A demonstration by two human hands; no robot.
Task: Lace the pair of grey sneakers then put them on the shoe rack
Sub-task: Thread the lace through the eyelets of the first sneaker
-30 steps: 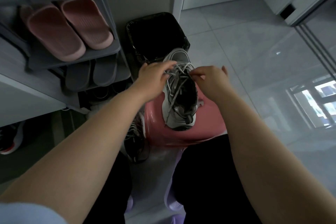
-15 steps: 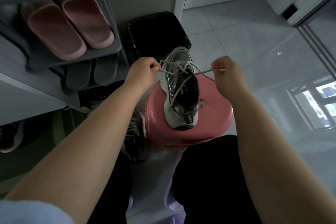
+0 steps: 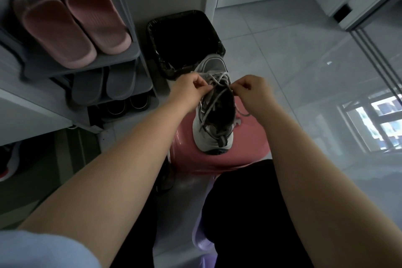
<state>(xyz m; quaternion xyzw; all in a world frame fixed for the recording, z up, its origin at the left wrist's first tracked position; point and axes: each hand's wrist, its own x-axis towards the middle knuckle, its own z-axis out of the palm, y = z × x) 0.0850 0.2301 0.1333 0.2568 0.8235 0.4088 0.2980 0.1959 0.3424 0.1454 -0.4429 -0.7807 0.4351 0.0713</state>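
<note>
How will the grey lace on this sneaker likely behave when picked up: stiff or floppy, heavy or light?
Probably floppy: the lace sags in loose curves over the sneaker, and a loop droops beside it. Likely very light: the left hand and right hand each hold it with only a fingertip pinch.

Free floor (image 3: 293, 67) right of sneaker (image 3: 214, 65); black bin (image 3: 180, 15) at toe

**Stool, rack and floor**

Your pink stool (image 3: 250, 152) stands on the tiled floor (image 3: 282, 50) and carries one grey sneaker (image 3: 214, 137), heel toward you. Just beyond it, a black-lined bin (image 3: 182, 41) sits on the same floor. To your left, the shoe rack (image 3: 87, 67) holds pink slippers (image 3: 71, 26) on one shelf, grey slippers (image 3: 106, 85) below them, and dark shoes (image 3: 128, 104) lower still.
</note>
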